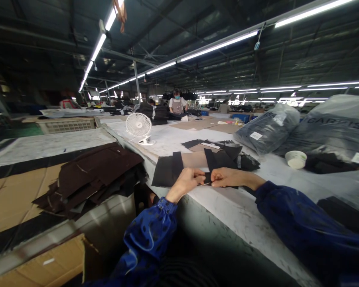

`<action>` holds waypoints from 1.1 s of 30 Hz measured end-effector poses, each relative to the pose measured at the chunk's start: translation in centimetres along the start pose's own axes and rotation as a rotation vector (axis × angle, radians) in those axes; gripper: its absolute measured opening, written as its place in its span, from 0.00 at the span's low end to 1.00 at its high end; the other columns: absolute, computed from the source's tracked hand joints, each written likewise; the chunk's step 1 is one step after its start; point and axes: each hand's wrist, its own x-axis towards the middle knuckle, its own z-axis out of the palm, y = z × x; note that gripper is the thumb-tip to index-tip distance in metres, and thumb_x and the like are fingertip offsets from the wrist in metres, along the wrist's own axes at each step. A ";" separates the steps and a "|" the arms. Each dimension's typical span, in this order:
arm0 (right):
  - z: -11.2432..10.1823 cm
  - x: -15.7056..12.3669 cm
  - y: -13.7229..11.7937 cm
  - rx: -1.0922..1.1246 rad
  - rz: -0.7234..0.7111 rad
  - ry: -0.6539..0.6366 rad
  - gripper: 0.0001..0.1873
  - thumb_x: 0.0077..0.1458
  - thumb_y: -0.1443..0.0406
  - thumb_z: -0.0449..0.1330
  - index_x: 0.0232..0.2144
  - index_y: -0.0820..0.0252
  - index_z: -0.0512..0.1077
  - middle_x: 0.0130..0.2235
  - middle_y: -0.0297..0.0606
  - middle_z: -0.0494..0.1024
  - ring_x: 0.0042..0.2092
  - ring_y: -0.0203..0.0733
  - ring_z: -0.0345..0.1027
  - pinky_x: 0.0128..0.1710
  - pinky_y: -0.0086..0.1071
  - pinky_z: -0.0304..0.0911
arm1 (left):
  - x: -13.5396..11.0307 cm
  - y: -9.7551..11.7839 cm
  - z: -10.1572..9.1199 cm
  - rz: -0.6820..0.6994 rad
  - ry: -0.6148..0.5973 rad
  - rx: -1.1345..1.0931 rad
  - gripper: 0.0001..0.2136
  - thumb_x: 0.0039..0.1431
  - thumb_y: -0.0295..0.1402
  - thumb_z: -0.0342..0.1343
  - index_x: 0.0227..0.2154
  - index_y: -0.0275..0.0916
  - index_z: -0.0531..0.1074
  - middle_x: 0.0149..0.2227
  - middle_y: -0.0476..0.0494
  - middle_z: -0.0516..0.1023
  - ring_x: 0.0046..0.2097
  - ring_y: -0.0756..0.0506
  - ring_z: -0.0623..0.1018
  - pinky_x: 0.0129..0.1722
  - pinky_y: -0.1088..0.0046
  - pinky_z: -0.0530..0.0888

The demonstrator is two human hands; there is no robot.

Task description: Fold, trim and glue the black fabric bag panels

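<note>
Writing: big bag [335,127] carries grey print starting "CAR", the rest too blurred to read; the white tag on the small bag [266,129] is too small to read
Left hand [187,181]: reaches in from a blue sleeve, wrist bent, knuckles up, fingers curled toward the right hand
Right hand [227,177]: forearm lies along the table [242,211], fingers point left and almost meet the left hand
Grip: both hands' fingertips are pinched together on the black piece [208,178], 1 hand at each side
Black piece: small dark cloth held between the 2 hands, just above the table's near edge; a thin pale strip shows at its lower edge
Just behind: flat black cuts [167,169] and a tan card [194,159], more black scraps [233,157] beyond them
Right of the hands: white bowl [296,159] near the 2 bags, well apart from the hands
Further back: white fan [138,125] standing on the table
Left: heap of brown cloth [92,175] on a lower bench, across a gap from the table
Far off: a person [177,104] stands at the table's far end
</note>
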 end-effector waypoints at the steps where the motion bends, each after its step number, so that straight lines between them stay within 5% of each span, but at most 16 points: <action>1: 0.0 0.0 0.0 0.004 0.002 0.002 0.19 0.45 0.55 0.61 0.34 0.63 0.65 0.26 0.30 0.67 0.26 0.33 0.58 0.26 0.28 0.57 | -0.3 -0.2 -0.2 0.026 0.024 -0.005 0.11 0.59 0.33 0.54 0.41 0.39 0.77 0.33 0.49 0.82 0.35 0.51 0.77 0.38 0.78 0.71; 7: 0.1 0.2 0.0 -0.003 0.024 0.027 0.19 0.43 0.54 0.62 0.32 0.63 0.66 0.26 0.31 0.69 0.26 0.33 0.60 0.26 0.29 0.57 | -2.1 -0.8 -1.1 0.170 0.163 0.275 0.04 0.51 0.34 0.63 0.30 0.42 0.79 0.35 0.48 0.79 0.43 0.44 0.73 0.48 0.68 0.66; 12: 0.4 0.6 0.3 -0.058 0.055 0.071 0.18 0.44 0.55 0.62 0.31 0.63 0.68 0.26 0.33 0.71 0.26 0.34 0.61 0.25 0.28 0.58 | -2.0 -1.1 -0.2 0.090 0.212 0.372 0.07 0.53 0.39 0.61 0.28 0.42 0.79 0.34 0.47 0.79 0.42 0.43 0.72 0.44 0.67 0.65; 22: 0.8 1.2 0.1 -0.114 0.117 0.118 0.18 0.44 0.53 0.62 0.27 0.62 0.67 0.22 0.31 0.69 0.23 0.32 0.59 0.21 0.27 0.53 | -1.1 -1.0 -0.1 -0.076 0.153 0.345 0.10 0.50 0.40 0.59 0.23 0.41 0.79 0.30 0.45 0.81 0.42 0.40 0.76 0.49 0.62 0.63; 33: 0.9 2.1 -2.2 -0.288 0.247 0.129 0.26 0.44 0.44 0.61 0.19 0.61 0.67 0.17 0.35 0.67 0.20 0.35 0.61 0.19 0.29 0.54 | -0.7 -1.1 -0.3 -0.087 0.115 0.346 0.09 0.48 0.40 0.59 0.22 0.41 0.78 0.30 0.44 0.81 0.42 0.39 0.77 0.50 0.61 0.63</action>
